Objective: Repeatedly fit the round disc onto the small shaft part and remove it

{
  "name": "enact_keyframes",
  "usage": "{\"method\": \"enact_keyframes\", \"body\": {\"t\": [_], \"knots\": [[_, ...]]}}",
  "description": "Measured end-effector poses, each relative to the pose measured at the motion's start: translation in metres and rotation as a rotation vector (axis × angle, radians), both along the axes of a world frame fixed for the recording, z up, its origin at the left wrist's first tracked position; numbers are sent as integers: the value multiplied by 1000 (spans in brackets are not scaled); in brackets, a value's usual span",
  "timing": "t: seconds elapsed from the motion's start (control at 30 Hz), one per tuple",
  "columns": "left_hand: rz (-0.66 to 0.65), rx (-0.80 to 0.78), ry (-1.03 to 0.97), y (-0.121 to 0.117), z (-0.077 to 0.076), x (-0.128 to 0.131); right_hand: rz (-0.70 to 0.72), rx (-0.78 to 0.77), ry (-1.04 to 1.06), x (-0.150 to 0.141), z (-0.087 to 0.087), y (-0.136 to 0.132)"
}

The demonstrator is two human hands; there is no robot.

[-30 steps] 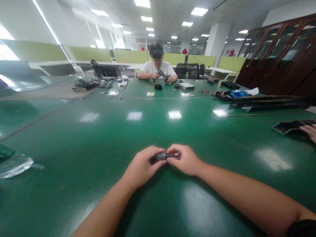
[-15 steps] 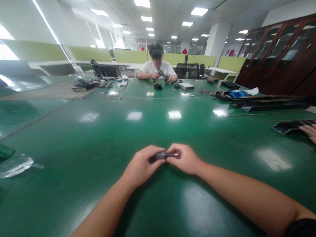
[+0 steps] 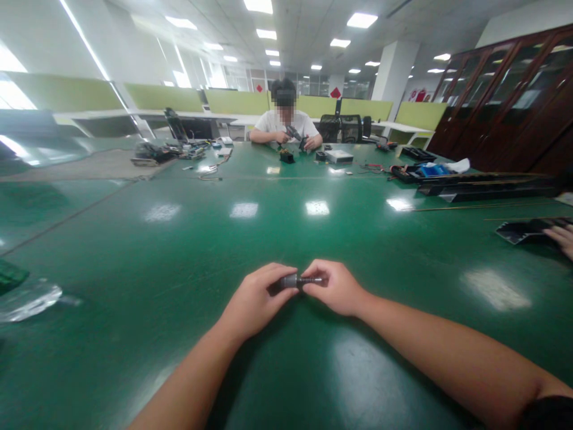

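Note:
A dark grey cylindrical part (image 3: 289, 281) with a thinner shaft (image 3: 312, 280) lies level between my hands, low over the green table. My left hand (image 3: 257, 300) wraps the thick end between thumb and fingers, hiding its far left portion. From the other side, my right hand (image 3: 338, 289) closes thumb and fingers around the thin shaft, whose bright metal tip shows inside the grip. A small gap separates the fingertips of the two hands. The exact kind of part is too small to make out.
Across the green table (image 3: 268, 233) a person (image 3: 286, 125) holds a dark tool. Electronic parts (image 3: 179, 150) lie back left; a black tray (image 3: 405, 173) and long black profiles (image 3: 483, 186) lie right. Another person's hand (image 3: 561, 237) touches a profile. A clear plastic bottle (image 3: 31, 301) is at left.
The fingertips of my two hands are slightly farther apart, so a bit more of the part shows between them. Both hands keep their grip and nearly the same place.

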State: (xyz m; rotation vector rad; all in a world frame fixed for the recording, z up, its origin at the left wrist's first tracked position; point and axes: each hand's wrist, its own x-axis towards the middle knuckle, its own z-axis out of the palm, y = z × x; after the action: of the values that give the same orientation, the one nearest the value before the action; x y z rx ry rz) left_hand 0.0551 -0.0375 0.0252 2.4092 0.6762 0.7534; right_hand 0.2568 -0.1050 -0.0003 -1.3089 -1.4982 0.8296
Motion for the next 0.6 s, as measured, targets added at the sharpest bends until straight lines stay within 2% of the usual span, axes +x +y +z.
{"method": "enact_keyframes", "body": {"t": [0.6], "knots": [[14,10,-10,3,0,-2,6,-42,71,1,-4,2]]}}
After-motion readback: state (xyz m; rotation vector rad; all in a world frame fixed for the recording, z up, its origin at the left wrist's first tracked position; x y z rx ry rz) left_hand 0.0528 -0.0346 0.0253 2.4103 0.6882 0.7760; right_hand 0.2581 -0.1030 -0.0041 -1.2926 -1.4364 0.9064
